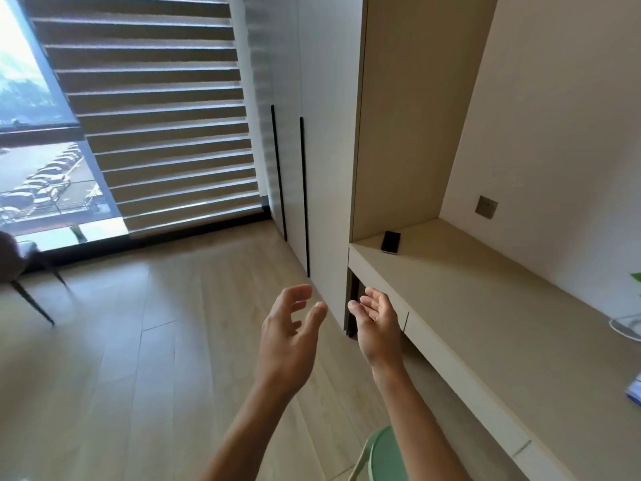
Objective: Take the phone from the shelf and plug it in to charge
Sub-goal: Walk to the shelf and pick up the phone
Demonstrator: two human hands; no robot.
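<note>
A black phone (390, 241) lies flat on the beige shelf (468, 289), in its far left corner beside the tall cabinet side. A wall socket (486, 207) sits on the wall above the shelf, to the right of the phone. My left hand (289, 336) and my right hand (376, 324) are raised in front of me over the floor, below and short of the shelf's front edge. Both hands are empty, with fingers apart and palms turned toward each other. No charging cable is visible.
White wardrobe doors (322, 151) with black handles stand left of the shelf. A green stool (385, 456) is at the bottom, by my right arm. A glass dish (627, 328) and a blue-white object (635, 390) sit at the shelf's right end. A chair (20, 272) stands by the window.
</note>
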